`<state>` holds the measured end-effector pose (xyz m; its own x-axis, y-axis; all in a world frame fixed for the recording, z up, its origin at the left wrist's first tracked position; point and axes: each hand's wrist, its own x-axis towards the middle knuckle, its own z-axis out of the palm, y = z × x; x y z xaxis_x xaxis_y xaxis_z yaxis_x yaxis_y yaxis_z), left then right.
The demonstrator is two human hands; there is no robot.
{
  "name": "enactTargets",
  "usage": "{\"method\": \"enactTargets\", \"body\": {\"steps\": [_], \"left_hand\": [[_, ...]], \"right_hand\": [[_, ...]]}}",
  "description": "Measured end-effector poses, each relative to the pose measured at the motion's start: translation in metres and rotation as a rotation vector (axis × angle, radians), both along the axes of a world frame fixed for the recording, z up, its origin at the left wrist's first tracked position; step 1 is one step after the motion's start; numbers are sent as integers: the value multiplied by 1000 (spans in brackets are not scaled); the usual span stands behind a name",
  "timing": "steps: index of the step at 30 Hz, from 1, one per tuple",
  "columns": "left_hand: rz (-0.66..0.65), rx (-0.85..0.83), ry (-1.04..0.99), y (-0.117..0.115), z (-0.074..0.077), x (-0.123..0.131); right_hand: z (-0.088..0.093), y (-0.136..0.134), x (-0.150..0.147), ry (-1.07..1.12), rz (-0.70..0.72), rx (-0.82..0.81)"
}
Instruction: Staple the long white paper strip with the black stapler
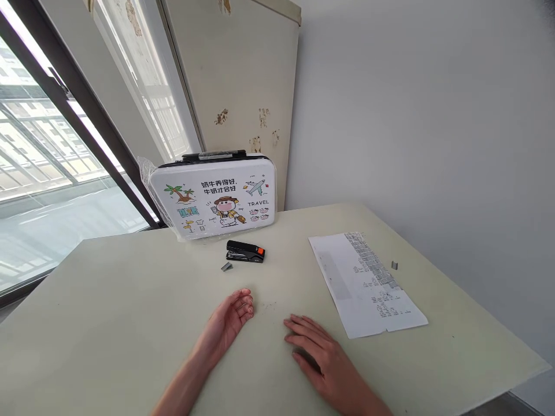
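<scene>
where staple strips (226, 267) lie near, slim black stapler (243, 252), orange end patch (260, 251)

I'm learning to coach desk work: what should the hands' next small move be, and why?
Probably reach the left hand toward the long black stapler with an orange patch: it lies ahead of that hand, which appears empty and half-curled.

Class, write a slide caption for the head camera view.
Left hand, loosely curled, and right hand, palm down, before a black stapler, printed paper and a white suitcase.
</scene>
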<state>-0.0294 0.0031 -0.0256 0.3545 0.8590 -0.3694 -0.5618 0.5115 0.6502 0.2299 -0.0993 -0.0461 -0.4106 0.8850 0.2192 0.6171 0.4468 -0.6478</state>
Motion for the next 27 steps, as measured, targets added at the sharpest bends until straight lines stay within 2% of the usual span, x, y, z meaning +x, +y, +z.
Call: {"method": "enactTargets", "body": {"steps": [21, 27], "left_hand": [[-16, 10, 0, 1, -4, -1], [-17, 16, 9, 1, -2, 0]], "right_hand": [[-4, 0, 2, -4, 10, -6], [2, -2, 4, 7, 13, -5]]}}
